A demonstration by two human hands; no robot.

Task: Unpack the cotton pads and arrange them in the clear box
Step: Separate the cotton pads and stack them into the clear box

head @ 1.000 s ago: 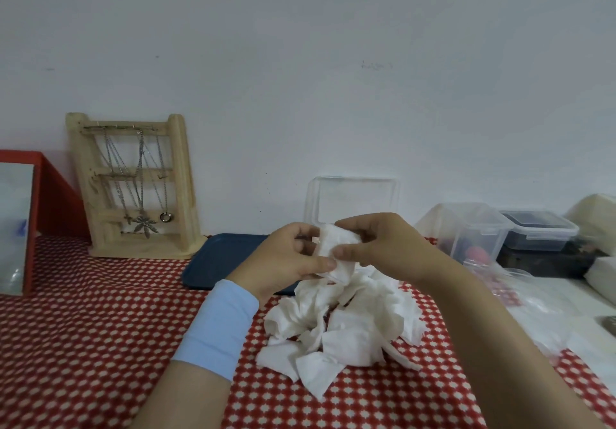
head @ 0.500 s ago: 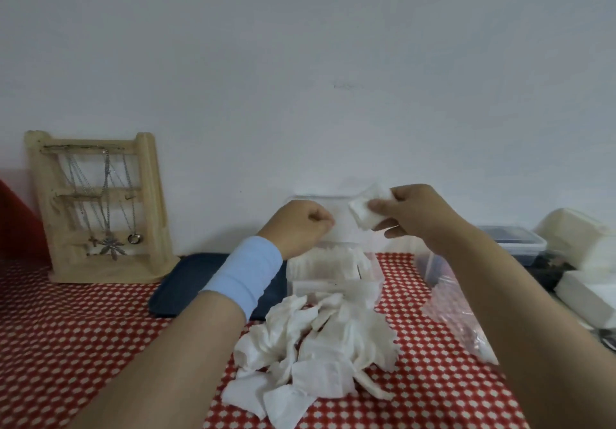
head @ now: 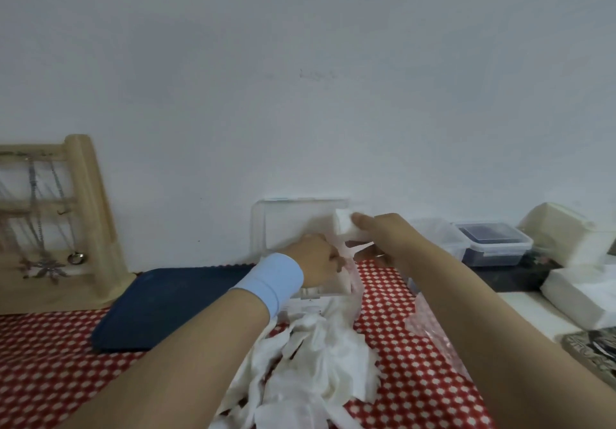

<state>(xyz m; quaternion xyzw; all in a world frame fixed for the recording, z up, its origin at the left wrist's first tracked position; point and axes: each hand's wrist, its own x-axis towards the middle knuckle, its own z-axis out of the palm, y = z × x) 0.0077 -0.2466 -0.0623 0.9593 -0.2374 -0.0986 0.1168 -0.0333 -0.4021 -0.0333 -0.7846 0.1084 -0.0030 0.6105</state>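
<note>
1. Surface (head: 50,362), covered in red-and-white checked cloth. It carries everything below.

2. Navy tray (head: 173,305), lying flat just to the left of the clear box.

3. Heap of loose cotton pads (head: 310,372), white and tumbled, directly in front of the clear box on my near side. I judge this to be the bulk of the work left: many pads are unpacked but not yet arranged.

4. Clear box (head: 283,228), against the wall with its lid standing open behind it. Its inside is blurred and partly hidden by the hands, so I cannot say how full it is. I put the task somewhere in its middle.

5. Crumpled clear wrapper (head: 430,325), to the right of the clear box, apparently emptied.

6. Left hand (head: 316,262), light-blue wristband at the wrist, reached forward to the front of the clear box with the fingers curled down. Motion blur stops me telling whether it holds anything.

7. Right hand (head: 383,242), raised just above the clear box's right side, with thumb and fingers pinching item 8.

8. Small stack of cotton pads (head: 345,228), squared up and held over the clear box opening. I read it as ready to be set in.
</note>
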